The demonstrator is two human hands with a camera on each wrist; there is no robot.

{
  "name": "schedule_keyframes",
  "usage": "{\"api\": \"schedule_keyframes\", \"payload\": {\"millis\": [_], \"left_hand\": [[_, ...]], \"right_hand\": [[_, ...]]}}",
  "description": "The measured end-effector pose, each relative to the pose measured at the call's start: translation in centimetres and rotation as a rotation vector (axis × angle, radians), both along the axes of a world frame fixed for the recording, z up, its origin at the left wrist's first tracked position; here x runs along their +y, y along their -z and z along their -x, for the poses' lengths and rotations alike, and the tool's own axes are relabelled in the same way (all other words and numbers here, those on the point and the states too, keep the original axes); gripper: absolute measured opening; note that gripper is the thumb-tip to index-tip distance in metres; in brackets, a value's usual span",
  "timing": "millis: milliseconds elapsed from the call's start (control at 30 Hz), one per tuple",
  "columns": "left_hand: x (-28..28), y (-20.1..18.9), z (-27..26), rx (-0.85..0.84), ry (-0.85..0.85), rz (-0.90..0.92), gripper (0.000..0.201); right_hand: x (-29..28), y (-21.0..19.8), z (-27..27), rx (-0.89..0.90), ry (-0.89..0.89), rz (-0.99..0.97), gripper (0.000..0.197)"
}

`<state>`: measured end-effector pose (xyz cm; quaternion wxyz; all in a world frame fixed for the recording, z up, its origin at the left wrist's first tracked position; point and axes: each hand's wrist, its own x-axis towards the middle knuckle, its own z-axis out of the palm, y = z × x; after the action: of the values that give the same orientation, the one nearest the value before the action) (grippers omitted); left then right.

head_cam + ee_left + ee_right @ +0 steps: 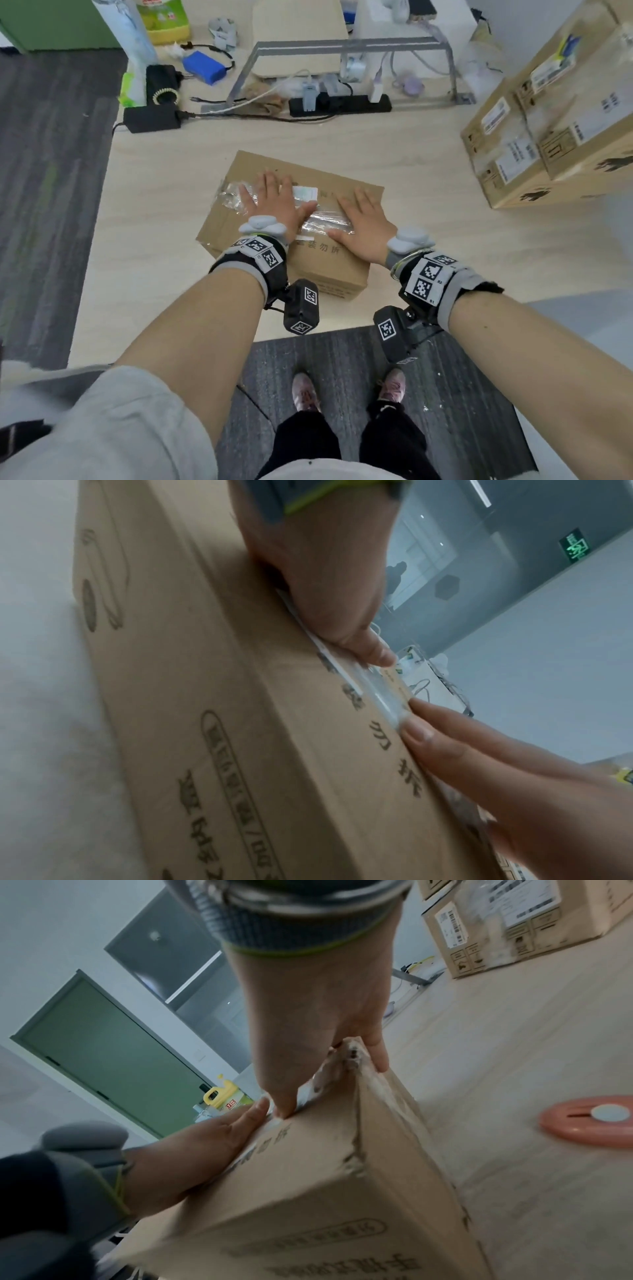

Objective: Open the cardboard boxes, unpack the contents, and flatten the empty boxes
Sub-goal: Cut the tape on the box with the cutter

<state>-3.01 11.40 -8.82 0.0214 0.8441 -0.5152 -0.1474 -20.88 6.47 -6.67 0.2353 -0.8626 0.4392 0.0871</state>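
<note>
One cardboard box [291, 219] sits closed near the front edge of the table [411, 161], its top seam under clear tape [325, 221]; its contents cannot be seen. Both hands lie flat on its lid, fingers straight, gripping nothing: the left hand [270, 198] over the tape, the right hand [366, 229] beside it. An orange cutter [586, 1121] lies on the table just right of the box. Farther right, a stack of sealed boxes [548, 137] stands; I count at least three.

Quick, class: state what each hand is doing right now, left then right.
Left hand: open, fingers flat on top of the cardboard box, over the clear tape.
Right hand: open, fingers flat on the same box top, holding nothing.
</note>
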Motion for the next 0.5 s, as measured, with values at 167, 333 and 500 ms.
{"api": "schedule_keyframes", "payload": {"millis": [167, 333, 500], "left_hand": [[-2.9, -0.2, -0.9, 0.005, 0.132, 0.001, 0.079], [-3.5, 0.0, -0.1, -0.008, -0.005, 0.067, 0.091], [-1.4, 0.8, 2.7, 0.085, -0.339, 0.159, 0.100]], "right_hand": [[-0.1, 0.3, 1.2, -0.047, 0.055, 0.021, 0.063], [-3.3, -0.6, 3.1, -0.373, 0.112, 0.100, 0.042], [-5.7, 2.1, 6.5, -0.209, 0.471, 0.054, 0.034]]}}
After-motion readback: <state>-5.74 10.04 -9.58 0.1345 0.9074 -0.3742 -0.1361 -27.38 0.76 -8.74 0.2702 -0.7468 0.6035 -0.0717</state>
